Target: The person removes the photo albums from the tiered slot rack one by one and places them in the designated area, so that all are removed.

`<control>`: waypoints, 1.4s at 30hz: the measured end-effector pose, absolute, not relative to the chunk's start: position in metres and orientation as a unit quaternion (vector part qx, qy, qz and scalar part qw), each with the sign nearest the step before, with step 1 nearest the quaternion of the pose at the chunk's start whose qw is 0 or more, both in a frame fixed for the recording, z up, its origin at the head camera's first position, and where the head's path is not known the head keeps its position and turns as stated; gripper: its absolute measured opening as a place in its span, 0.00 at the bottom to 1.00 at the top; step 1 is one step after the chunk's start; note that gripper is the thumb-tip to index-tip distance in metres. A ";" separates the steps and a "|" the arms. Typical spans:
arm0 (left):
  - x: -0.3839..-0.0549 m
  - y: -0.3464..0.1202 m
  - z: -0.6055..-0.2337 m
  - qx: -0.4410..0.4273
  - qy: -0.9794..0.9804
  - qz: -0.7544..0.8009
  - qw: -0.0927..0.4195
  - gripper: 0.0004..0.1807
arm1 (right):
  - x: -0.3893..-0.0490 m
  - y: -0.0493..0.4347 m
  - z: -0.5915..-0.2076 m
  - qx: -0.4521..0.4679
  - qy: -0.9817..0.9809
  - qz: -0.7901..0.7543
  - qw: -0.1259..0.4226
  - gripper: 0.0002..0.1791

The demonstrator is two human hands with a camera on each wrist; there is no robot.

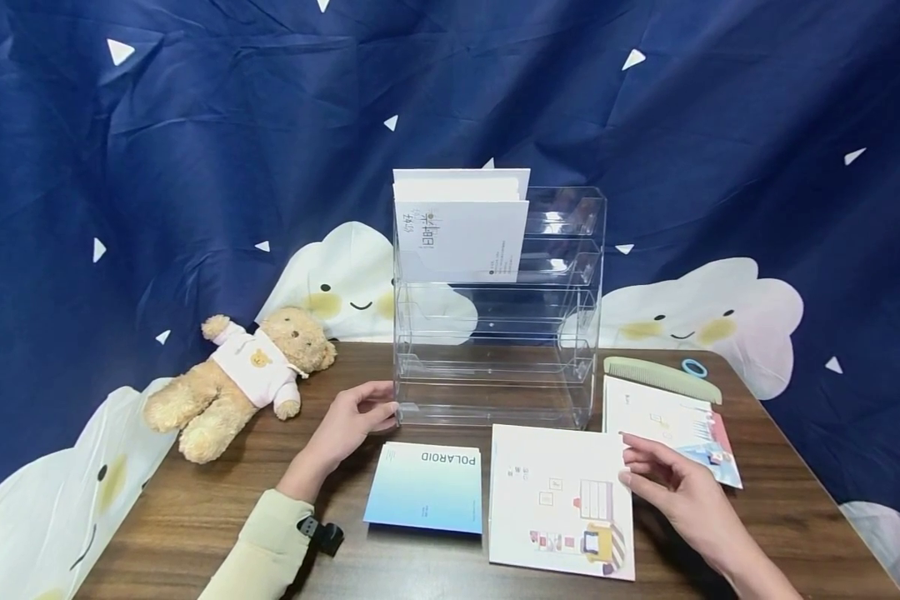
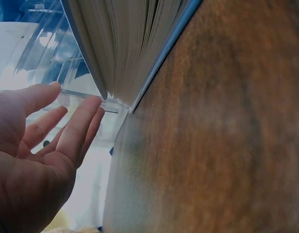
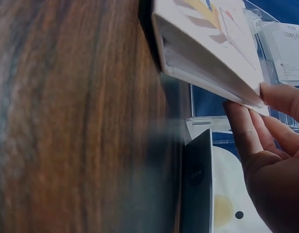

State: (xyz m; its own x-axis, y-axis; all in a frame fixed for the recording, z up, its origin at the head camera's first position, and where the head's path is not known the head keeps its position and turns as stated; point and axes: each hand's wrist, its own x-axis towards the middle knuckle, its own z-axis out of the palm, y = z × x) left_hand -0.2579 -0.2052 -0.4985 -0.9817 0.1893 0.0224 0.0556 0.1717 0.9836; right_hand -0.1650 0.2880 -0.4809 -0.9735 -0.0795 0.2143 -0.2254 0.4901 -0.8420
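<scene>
My right hand (image 1: 686,492) pinches the right edge of a white illustrated book (image 1: 521,508), thumb on the cover and fingers beneath; the right wrist view shows this edge lifted off the table. At the lower left corner of a clear tiered rack (image 1: 487,414), my left hand (image 1: 348,421) rests with loosely extended fingers near or touching its side. Between the hands lies a blue-and-white POLAROID book (image 1: 423,492), thick with pages in the left wrist view. White books (image 1: 457,242) stand in the rack's upper left part.
On the right, another illustrated book (image 1: 645,412) lies beside a pale green comb (image 1: 662,379) and a blue ring (image 1: 694,367). A teddy bear (image 1: 251,367) in a white shirt lies at the left. Behind the table hangs a dark blue curtain (image 1: 270,108) with clouds.
</scene>
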 end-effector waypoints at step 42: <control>-0.256 -0.204 -0.495 0.073 0.760 0.643 0.054 0.26 | -0.177 0.289 -0.486 0.031 -0.866 0.495 -0.073 0.30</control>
